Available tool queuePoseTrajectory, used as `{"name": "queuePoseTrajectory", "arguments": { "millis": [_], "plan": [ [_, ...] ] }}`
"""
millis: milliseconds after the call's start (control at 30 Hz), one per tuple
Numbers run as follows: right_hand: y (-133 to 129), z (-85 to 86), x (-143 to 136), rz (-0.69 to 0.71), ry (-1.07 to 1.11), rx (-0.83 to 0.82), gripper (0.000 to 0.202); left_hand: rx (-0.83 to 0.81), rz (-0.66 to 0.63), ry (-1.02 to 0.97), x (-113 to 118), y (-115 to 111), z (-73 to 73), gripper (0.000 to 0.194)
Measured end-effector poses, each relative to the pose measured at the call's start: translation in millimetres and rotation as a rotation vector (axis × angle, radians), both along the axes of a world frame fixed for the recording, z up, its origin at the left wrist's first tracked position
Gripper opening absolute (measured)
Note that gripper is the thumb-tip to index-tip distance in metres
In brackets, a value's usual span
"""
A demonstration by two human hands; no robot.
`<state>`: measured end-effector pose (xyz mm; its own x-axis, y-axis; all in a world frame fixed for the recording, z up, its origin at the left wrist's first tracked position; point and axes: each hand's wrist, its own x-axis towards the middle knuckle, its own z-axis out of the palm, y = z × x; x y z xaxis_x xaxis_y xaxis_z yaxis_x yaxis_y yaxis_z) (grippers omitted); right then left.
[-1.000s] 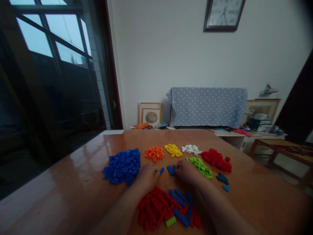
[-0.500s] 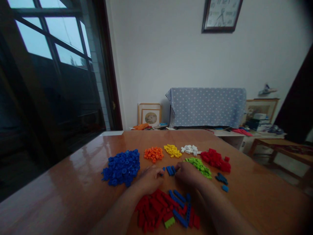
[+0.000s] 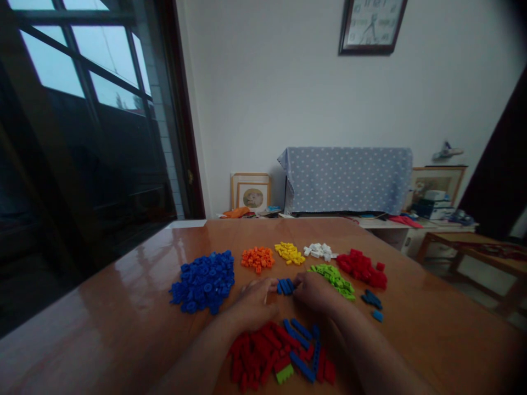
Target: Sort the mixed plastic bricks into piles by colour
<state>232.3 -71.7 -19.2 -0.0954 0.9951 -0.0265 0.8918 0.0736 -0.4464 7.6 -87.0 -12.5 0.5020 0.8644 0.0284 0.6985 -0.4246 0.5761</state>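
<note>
Several blue bricks (image 3: 285,286) lie side by side in a small row between my two hands. My left hand (image 3: 256,300) is at the row's left end, thumb and fingers apart, fingertips by the leftmost brick. At the right end, my right hand (image 3: 315,292) has its fingers curled down beside the bricks; its fingertips are hidden. Nearer to me is a mixed pile of red bricks (image 3: 257,351), with long blue bricks (image 3: 302,366) and a green brick (image 3: 284,374) at its right side.
On the brown table (image 3: 123,307) lie blue pieces (image 3: 203,281), orange pieces (image 3: 257,258), yellow pieces (image 3: 289,253), white pieces (image 3: 320,250), light green pieces (image 3: 335,281), red pieces (image 3: 362,267) and a few dark blue pieces (image 3: 371,299).
A blue brick near my left fingertips has joined the others, making a closer row. My left hand has opened wider and its fingers have shifted slightly right.
</note>
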Motion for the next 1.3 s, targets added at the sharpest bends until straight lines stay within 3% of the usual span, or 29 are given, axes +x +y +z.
{"name": "queuePoseTrajectory", "arguments": {
  "millis": [333,567,867,1000,1167,1300],
  "plan": [
    [0.4,-5.4,0.9,0.017,-0.013,-0.005,0.019,-0.052,-0.048,0.082,-2.8,-5.6,3.2,0.079],
    [0.7,-6.2,-2.1,-0.022,-0.058,0.039,0.017,-0.083,-0.049,0.085,-4.3,-6.5,4.3,0.079],
    [-0.5,-4.1,-5.4,-0.052,-0.091,0.021,0.013,-0.058,-0.109,0.080,-2.7,-3.1,1.2,0.073],
    [-3.8,0.5,-3.8,-0.053,-0.077,0.020,0.013,0.035,-0.142,0.059,-2.1,-4.6,5.8,0.057],
    [-10.1,11.5,-2.0,-0.059,-0.051,0.017,0.018,0.129,-0.077,-0.073,-4.9,0.4,5.3,0.038],
    [-21.5,23.9,-10.4,0.064,0.007,0.085,0.020,0.113,-0.005,-0.195,-12.1,6.8,2.7,0.039]
  ]
}}
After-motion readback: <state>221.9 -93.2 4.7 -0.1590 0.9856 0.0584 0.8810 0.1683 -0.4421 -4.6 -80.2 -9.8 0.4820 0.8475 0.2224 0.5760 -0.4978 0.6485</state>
